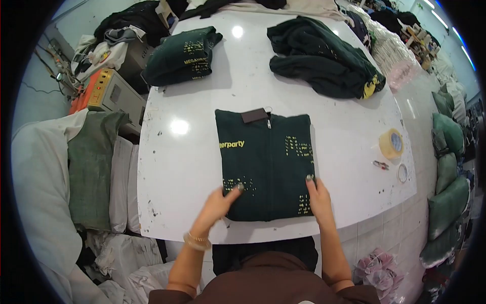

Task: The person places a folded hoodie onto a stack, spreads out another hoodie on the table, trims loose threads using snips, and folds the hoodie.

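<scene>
A dark green zip garment [268,167] with yellow print lies folded into a rectangle near the front of the white table. A dark tag [254,115] rests at its top edge beside the zipper pull. My left hand [218,203] grips the garment's lower left side, thumb on top and fingers hidden at the edge. On the right side, my right hand [319,196] holds the edge in the same way, thumb on the cloth.
On the white table [177,177], a folded green stack [182,57] sits back left and a loose green pile [324,58] back right. A tape roll [391,143], small snips [380,165] and a thin ring [402,173] lie right. An orange-sided machine [109,93] stands left.
</scene>
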Demonstrator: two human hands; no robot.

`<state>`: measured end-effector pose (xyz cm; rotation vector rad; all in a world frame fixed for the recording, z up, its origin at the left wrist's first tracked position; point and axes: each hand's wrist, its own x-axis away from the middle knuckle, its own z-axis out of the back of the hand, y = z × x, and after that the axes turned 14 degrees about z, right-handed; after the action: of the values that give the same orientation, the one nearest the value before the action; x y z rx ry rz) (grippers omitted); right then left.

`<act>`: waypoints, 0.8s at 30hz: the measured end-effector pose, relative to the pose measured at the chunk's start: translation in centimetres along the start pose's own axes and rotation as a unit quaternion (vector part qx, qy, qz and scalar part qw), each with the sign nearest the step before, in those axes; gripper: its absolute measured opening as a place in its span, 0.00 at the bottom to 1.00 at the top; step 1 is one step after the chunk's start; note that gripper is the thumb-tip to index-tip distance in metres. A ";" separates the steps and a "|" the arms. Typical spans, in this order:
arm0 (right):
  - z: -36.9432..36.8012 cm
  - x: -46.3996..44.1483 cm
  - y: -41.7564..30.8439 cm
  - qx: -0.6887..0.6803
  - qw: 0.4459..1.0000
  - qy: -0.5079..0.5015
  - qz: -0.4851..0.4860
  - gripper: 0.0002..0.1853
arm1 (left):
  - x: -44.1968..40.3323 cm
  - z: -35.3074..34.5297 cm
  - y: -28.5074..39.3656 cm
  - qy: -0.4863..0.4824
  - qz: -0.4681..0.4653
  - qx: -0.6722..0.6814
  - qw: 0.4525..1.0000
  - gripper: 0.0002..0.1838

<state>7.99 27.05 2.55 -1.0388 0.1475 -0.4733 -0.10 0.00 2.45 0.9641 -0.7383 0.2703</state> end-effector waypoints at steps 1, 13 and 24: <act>-0.2 0.1 0.6 -0.018 1.000 -0.002 -0.005 0.20 | 1.6 -0.5 0.9 -0.005 0.037 0.054 0.998 0.32; -3.5 -9.4 -15.0 -0.363 0.905 0.031 0.222 0.15 | -1.7 10.8 9.0 -0.069 -0.197 0.398 0.893 0.19; -22.0 -37.4 -33.9 -0.231 0.872 0.061 0.427 0.23 | -16.0 35.9 25.5 0.102 -0.223 0.392 0.887 0.21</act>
<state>-43.08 12.07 16.51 -1.2838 0.8292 0.3302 -41.05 -13.55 20.76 1.8096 -0.1697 0.2595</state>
